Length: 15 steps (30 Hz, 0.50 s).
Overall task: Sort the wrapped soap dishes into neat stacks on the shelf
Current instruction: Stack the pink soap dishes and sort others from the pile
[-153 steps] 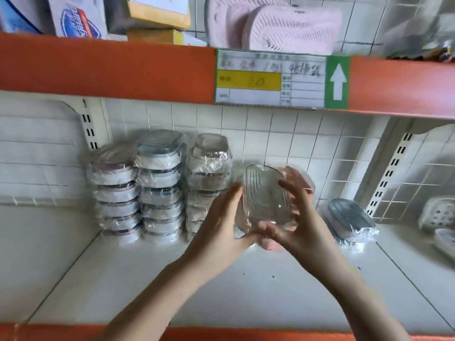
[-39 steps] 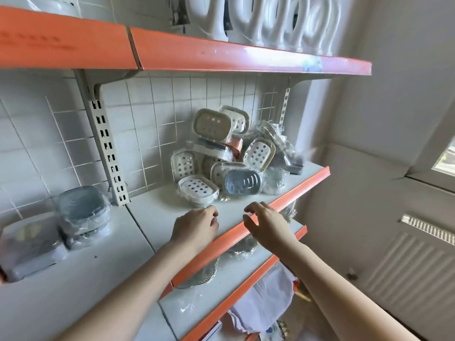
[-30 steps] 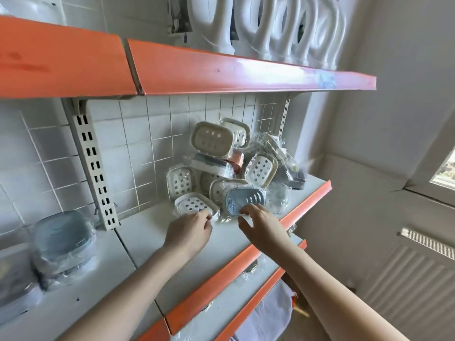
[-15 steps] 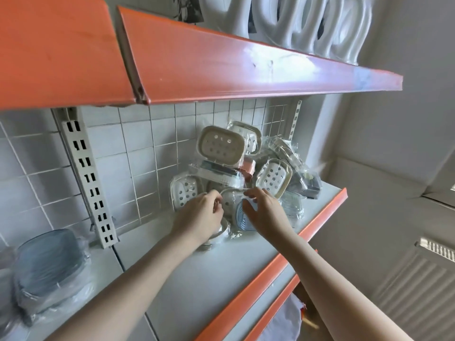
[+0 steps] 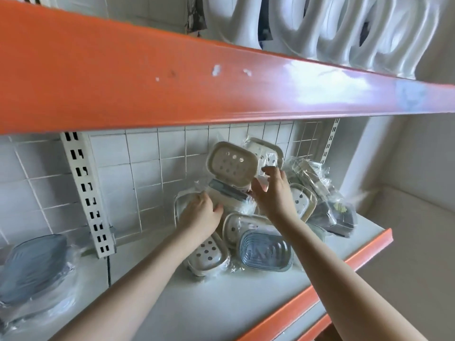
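Note:
A loose pile of wrapped soap dishes (image 5: pixel 302 200) leans against the tiled back of the white shelf (image 5: pixel 197 303). My left hand (image 5: pixel 200 215) curls over a white wrapped dish (image 5: pixel 177 207) standing at the pile's left side. My right hand (image 5: pixel 273 193) is spread, with nothing in it, beside a beige holed dish (image 5: pixel 232 166) propped on top. Between my hands sits a blue-and-white dish (image 5: pixel 229 193). In front lie a blue ribbed dish (image 5: pixel 264 252) and a white holed dish (image 5: pixel 209 254), partly under my left forearm.
The orange edge of the upper shelf (image 5: pixel 221 94) hangs low overhead, with white plastic goods (image 5: pixel 344 28) on it. A slotted upright (image 5: pixel 86 193) stands to the left, with wrapped grey-blue dishes (image 5: pixel 32 271) beyond it. The shelf's orange front lip (image 5: pixel 320 291) runs under my right arm.
The view moved from the neat stacks to the loose pile on the right. Both hands reached in, then rose from the front dishes to the pile's upper part.

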Available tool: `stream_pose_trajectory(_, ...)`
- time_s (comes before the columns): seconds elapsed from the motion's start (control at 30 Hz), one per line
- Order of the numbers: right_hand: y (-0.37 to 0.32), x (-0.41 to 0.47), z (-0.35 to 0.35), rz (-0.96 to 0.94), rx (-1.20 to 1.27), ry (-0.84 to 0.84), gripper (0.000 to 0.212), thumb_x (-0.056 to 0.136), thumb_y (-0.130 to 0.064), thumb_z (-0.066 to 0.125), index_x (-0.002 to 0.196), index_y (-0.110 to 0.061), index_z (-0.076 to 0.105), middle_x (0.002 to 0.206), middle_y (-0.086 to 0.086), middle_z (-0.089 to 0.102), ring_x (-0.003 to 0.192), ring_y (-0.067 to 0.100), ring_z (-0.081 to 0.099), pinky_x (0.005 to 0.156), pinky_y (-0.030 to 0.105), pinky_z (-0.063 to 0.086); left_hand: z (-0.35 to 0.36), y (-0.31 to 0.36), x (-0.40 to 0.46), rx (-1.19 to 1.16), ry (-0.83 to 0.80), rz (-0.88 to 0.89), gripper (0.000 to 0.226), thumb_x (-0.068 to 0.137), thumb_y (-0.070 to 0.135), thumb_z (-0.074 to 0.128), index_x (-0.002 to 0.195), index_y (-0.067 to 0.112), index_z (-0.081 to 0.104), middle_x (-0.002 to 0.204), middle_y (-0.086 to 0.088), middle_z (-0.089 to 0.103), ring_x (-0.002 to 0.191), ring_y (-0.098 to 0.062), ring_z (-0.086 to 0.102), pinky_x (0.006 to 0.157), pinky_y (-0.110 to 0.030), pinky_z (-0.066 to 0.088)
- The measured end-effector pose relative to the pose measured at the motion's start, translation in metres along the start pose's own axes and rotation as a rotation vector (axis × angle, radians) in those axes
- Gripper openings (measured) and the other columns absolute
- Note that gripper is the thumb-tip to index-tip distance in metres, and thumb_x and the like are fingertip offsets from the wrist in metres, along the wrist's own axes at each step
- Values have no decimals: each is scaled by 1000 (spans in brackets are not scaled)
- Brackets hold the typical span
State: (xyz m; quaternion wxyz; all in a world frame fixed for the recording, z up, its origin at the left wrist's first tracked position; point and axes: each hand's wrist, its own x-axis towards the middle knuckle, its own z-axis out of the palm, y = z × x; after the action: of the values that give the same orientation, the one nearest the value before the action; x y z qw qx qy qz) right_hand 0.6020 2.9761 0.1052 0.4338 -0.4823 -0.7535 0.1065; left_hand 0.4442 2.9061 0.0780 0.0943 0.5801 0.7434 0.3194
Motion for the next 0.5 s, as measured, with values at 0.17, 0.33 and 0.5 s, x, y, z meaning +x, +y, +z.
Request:
stream_pose_trajectory(0.17,9,34,9,3,77,-35,53,89,-30,61,132,-6,39,130,15,48,118,29,48,92,35,41,11,21,18,-345,74,-257,52,95,27,50,130,-5,30,67,-2,44,46,-12,43,31,-18,29)
stream_pose_trajectory(0.33,12,52,20,-26,161,-160,51,88,-34,62,123,-6,37,122,16,52,101,30,59,79,46,55,25,34,30,-438,172,-335,54,93,21,52,133,-7,28,91,-15,56,71,-28,57,62,-33,47)
stream_pose_trajectory(0.5,12,67,25,-35,212,-258,44,87,-26,64,115,-6,37,109,17,57,88,32,61,70,52,55,38,42,33,-560,250,-321,66,90,25,56,132,-14,23,63,-8,53,37,-8,45,37,-23,34)
